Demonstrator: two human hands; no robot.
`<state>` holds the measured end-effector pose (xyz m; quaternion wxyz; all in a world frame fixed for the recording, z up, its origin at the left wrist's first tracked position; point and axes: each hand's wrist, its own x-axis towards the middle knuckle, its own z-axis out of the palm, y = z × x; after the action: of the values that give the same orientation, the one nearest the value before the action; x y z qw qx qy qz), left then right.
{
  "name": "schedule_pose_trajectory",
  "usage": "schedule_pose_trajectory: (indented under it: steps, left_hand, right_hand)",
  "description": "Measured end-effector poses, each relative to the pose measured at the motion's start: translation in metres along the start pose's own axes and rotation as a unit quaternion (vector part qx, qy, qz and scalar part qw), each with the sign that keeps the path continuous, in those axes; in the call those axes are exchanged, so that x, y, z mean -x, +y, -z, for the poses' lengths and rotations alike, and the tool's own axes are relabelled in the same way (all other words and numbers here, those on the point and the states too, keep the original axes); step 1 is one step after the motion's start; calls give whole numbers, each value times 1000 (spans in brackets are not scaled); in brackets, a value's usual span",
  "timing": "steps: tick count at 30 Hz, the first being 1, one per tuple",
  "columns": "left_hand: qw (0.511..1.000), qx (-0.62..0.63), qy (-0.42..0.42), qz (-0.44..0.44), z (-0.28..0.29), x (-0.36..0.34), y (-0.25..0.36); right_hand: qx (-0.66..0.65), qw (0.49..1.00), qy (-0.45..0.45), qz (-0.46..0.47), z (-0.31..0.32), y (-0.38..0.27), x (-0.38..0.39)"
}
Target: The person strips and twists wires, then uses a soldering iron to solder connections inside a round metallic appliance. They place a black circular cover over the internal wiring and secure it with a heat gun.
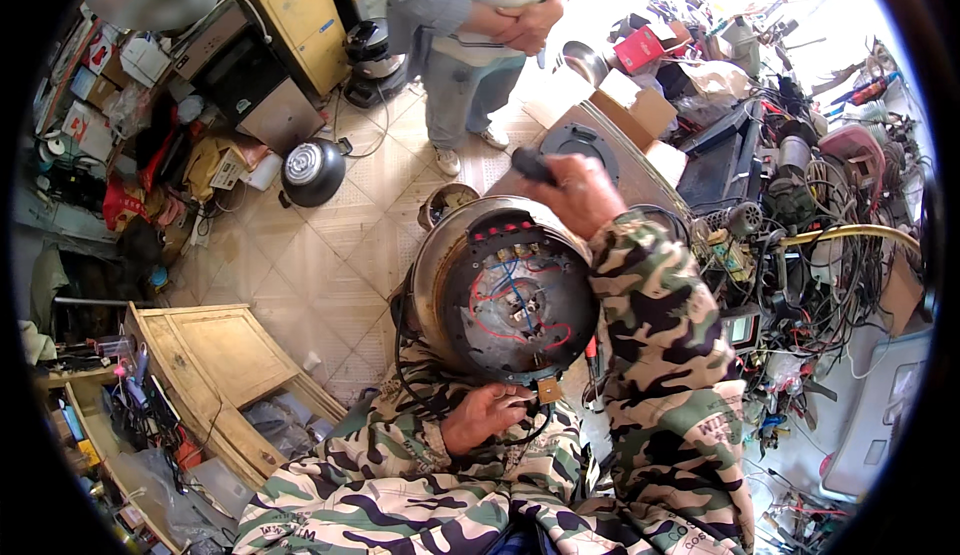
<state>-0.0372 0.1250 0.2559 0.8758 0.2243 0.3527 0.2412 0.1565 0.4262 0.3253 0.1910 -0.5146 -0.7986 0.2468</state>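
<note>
An upturned round metal appliance point(470, 325) rests at my lap, its underside exposed with red and blue wires, terminals and a black rim. A small brown board point(547, 390) and black cord hang at its lower edge. My left hand point(482, 415) is curled just below that edge beside the cord; what its fingers hold is too small to make out. My right hand point(580, 187) is closed on a black handle-like object point(532, 164) above the appliance, near a dark round plate point(585, 133) on a box-like surface.
A person point(470, 85) stands ahead with hands clasped. A black pot point(313, 173) lies on the tiled floor point(280, 265). Tangled cables and parts point(830, 235) crowd the right; a wooden cabinet point(200, 355) with an open drawer is at lower left. A small bucket point(440, 200) sits behind the appliance.
</note>
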Motion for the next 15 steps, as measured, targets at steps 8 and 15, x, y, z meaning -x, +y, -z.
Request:
schedule_pose_trajectory:
  steps: [8, 15]
  left_hand:
    - [949, -233, 129, -166, 57, 24, 113]
    - [800, -430, 327, -262, 231, -136, 152]
  right_hand:
    - [52, 983, 152, -88, 199, -25, 54]
    - [-475, 840, 248, 84, 200, -47, 41]
